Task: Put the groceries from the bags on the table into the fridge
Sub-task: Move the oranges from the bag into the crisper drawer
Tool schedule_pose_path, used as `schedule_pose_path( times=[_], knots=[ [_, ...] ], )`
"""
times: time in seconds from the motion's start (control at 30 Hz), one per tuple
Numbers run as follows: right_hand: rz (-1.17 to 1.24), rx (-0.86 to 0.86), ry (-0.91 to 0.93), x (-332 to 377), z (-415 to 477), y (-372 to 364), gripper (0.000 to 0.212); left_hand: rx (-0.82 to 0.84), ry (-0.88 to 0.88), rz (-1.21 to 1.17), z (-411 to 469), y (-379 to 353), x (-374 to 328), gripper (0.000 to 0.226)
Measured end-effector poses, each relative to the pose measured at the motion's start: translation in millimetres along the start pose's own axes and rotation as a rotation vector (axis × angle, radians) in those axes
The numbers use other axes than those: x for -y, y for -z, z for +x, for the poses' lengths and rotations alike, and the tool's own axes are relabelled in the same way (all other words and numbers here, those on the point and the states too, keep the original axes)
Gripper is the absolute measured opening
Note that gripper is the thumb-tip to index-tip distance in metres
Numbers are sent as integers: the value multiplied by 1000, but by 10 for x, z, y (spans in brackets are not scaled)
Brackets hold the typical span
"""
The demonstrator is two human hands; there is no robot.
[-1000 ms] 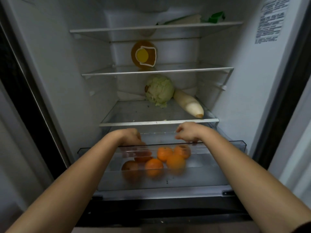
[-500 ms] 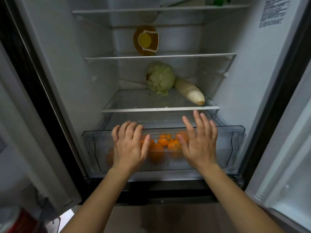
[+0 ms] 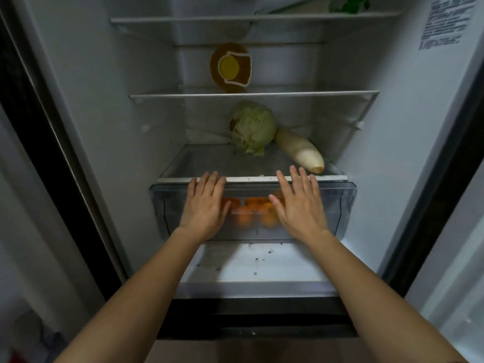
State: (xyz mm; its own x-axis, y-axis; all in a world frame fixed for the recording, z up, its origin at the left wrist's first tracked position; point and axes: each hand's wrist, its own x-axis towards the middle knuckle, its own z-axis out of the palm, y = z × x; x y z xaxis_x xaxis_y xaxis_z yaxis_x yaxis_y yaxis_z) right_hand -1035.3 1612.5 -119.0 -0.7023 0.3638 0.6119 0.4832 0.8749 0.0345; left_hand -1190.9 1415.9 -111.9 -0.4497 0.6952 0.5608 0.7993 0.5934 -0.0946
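I face the open fridge. My left hand (image 3: 204, 208) and my right hand (image 3: 298, 205) lie flat, fingers spread, against the front of the clear crisper drawer (image 3: 337, 205), which sits pushed back under the lowest glass shelf (image 3: 209, 163). Several oranges (image 3: 251, 208) show through the drawer front between my hands. A green cabbage (image 3: 252, 127) and a white radish (image 3: 301, 150) lie on that shelf. A bottle of amber liquid with a yellow cap (image 3: 231, 66) stands on the shelf above. Neither hand holds anything.
The white fridge floor (image 3: 262, 263) in front of the drawer is bare and speckled with crumbs. A green item (image 3: 353, 2) lies on the top shelf. The fridge door (image 3: 455, 271) stands open at the right, a dark frame edge (image 3: 39, 153) at the left.
Both hands left the drawer's top rim and flattened on its front. The drawer has slid back into the fridge, uncovering the white floor in front of it.
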Motion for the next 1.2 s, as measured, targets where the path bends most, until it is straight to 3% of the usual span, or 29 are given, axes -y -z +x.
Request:
schedule_pose_path(
  times=[0.37,0.5,0.6,0.77,1.03,1.2],
  knots=[
    [-24,-90,14,-37,122,-256,60,4,39,-33,225,-227,23,51],
    [9,-25,18,-59,128,-187,61,67,16,-78,202,-129,37,56],
    [35,23,41,-66,94,-58,66,26,48,-202,125,29,44,53],
    [276,-70,-40,153,-424,4,63,-266,228,-274,-715,167,-159,38],
    [461,97,53,860,-1005,-34,68,-130,418,-123,-2192,564,-426,50],
    [560,95,100,1447,-1212,309,66,-241,351,-57,-2465,1251,-335,47]
  ],
)
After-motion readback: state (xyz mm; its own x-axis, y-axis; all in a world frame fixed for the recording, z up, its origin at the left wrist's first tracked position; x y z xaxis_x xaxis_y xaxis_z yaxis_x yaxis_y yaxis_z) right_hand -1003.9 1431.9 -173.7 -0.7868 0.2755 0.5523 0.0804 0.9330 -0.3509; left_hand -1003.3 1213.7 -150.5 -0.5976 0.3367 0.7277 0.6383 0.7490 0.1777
